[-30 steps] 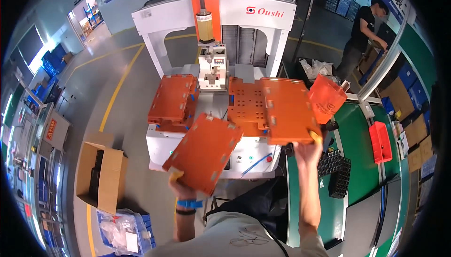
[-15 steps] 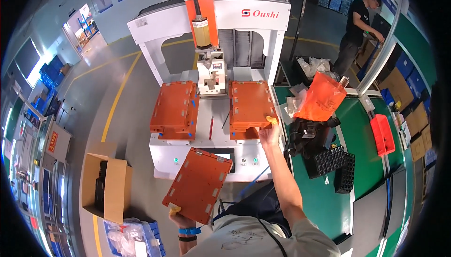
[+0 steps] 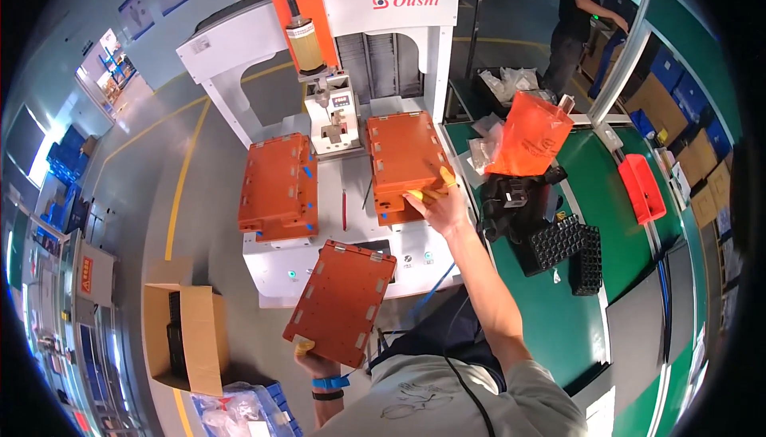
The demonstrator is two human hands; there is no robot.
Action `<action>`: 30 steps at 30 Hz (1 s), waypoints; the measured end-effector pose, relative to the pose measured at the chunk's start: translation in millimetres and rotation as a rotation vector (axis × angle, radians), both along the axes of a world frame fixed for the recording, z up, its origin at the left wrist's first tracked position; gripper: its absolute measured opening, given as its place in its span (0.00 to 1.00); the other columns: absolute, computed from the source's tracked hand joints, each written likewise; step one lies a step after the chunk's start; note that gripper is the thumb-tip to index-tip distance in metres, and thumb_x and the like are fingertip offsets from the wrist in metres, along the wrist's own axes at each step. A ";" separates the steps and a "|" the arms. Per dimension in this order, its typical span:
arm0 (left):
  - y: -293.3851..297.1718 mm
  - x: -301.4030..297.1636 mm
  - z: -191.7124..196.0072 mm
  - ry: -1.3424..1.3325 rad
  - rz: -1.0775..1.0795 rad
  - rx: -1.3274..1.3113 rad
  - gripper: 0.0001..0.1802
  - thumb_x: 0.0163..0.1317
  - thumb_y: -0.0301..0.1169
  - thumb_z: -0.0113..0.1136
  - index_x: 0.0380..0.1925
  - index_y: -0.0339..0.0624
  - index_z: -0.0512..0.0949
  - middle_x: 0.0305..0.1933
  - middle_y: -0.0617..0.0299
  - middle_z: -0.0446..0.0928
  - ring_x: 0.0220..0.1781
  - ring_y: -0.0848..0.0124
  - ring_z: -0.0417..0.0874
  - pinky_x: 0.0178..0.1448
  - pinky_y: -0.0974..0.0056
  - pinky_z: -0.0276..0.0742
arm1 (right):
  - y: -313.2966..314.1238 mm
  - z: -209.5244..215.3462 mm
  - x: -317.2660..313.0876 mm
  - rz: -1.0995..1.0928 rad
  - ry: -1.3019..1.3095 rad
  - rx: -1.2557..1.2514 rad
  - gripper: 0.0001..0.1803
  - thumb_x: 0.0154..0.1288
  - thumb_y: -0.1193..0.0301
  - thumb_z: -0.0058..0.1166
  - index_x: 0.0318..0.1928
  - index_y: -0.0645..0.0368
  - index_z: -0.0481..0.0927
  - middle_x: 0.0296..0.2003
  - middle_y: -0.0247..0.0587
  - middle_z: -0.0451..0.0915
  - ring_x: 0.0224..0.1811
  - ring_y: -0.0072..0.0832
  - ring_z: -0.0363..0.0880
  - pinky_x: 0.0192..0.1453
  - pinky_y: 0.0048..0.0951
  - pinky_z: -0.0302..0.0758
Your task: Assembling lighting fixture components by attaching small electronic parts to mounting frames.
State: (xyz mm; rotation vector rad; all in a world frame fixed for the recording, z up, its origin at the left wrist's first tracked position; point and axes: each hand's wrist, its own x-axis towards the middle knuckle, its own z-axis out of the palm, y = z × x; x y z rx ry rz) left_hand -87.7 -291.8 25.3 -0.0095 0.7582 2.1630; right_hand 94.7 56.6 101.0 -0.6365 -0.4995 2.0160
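My left hand (image 3: pixel 313 359) grips the lower left corner of a flat orange-brown fixture plate (image 3: pixel 341 303) with pale inset pads along its edges. That plate is tilted in the air in front of the machine. My right hand (image 3: pixel 444 207), with yellow coverings on its fingertips, is at the near right corner of a stacked orange-brown fixture (image 3: pixel 407 150) on the machine bed. Its thumb and fingers are spread apart, at the fixture's edge; exact contact is hard to make out. A similar fixture stack (image 3: pixel 275 181) with blue bits sits on the left of the bed.
The white machine (image 3: pixel 395 6) carries a screwdriving spindle (image 3: pixel 306 44) between the stacks. A red pen-like stick (image 3: pixel 344 210) lies on the bed. On the green bench (image 3: pixel 527 309) are an orange bag (image 3: pixel 531 138), black trays (image 3: pixel 558 243) and a red bin (image 3: pixel 641 189). A cardboard box (image 3: pixel 203 341) stands left.
My right thumb and fingers have spread apart at the right stack's near corner, and more fingers show. The view has shifted; my left hand still holds the plate.
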 end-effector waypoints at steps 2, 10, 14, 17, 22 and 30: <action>-2.7 0.2 -2.9 -0.032 -0.002 -0.007 0.31 0.50 0.33 0.52 0.57 0.34 0.74 0.58 0.48 0.78 0.59 0.50 0.80 0.64 0.48 0.77 | -13.9 -0.5 -4.7 -0.063 0.109 -0.036 0.36 0.71 0.48 0.49 0.71 0.56 0.62 0.65 0.56 0.66 0.62 0.47 0.72 0.69 0.46 0.74; -6.3 1.7 -5.6 -0.090 0.035 -0.034 0.30 0.50 0.32 0.53 0.57 0.32 0.74 0.59 0.48 0.78 0.58 0.50 0.81 0.63 0.48 0.79 | -16.4 -19.1 -16.7 -0.100 0.131 -0.118 0.33 0.65 0.45 0.55 0.60 0.56 0.70 0.54 0.46 0.70 0.56 0.38 0.70 0.70 0.41 0.66; -15.9 -6.2 -15.0 -0.031 0.047 -0.046 0.31 0.50 0.33 0.53 0.57 0.33 0.74 0.59 0.47 0.78 0.57 0.49 0.81 0.63 0.47 0.79 | -17.0 -12.0 -14.5 0.018 -0.178 -0.126 0.25 0.66 0.51 0.60 0.56 0.50 0.74 0.48 0.37 0.74 0.48 0.31 0.72 0.65 0.40 0.69; -14.7 -5.7 -2.6 -0.043 0.050 -0.036 0.31 0.50 0.33 0.54 0.57 0.33 0.74 0.59 0.47 0.78 0.57 0.48 0.82 0.62 0.46 0.79 | -29.2 -17.8 0.3 0.130 -0.264 0.019 0.24 0.68 0.51 0.57 0.57 0.49 0.73 0.49 0.39 0.76 0.49 0.30 0.74 0.64 0.40 0.70; -10.0 -10.6 -0.9 -0.103 0.045 -0.057 0.32 0.47 0.31 0.53 0.57 0.32 0.73 0.59 0.47 0.79 0.57 0.47 0.82 0.62 0.46 0.79 | -26.5 -25.4 -7.9 0.033 -0.421 0.115 0.25 0.74 0.53 0.50 0.52 0.65 0.76 0.44 0.46 0.84 0.44 0.33 0.85 0.49 0.36 0.82; 6.3 -3.7 -6.5 -0.107 0.015 -0.097 0.30 0.48 0.31 0.52 0.56 0.32 0.74 0.58 0.48 0.79 0.58 0.50 0.81 0.62 0.47 0.79 | -18.5 -35.7 -25.1 -0.095 -0.562 0.178 0.17 0.74 0.66 0.40 0.49 0.67 0.76 0.34 0.44 0.81 0.28 0.32 0.84 0.32 0.31 0.84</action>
